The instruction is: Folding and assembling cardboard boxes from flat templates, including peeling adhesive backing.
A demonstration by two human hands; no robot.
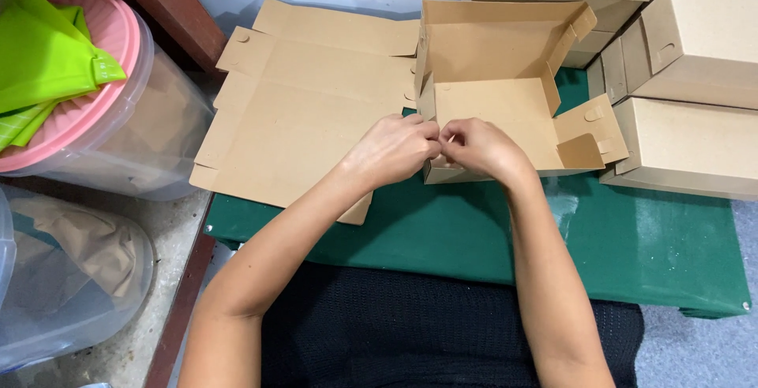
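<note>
Both hands are meeting in the middle of the frame, at the front wall of a half-made brown box (pixel 489 96). The left hand (pixel 392 149) is curling its fingers and pinching the front edge of the box. The right hand (pixel 478 146) is pinching the same edge right beside it, so the fingertips are almost touching. The box is sitting on a green cloth (pixel 632 238), with its lid standing up toward the top of the frame and a side flap (pixel 588 131) sticking out to the right. A stack of flat cardboard (pixel 300 112) is lying just to the left, touching the box. Finished boxes (pixel 687 41) are piling up at the upper right, very near that side flap. Tubs (pixel 95 119) are sitting at the left. The thin wall could bend or tear if the fingers are squeezing too hard, I think. The side flap could bump the finished boxes if the box is sliding right, because there is little room there. The most open room is on the green cloth at the lower right, and the cloth's near edge is close to the person's lap.
</note>
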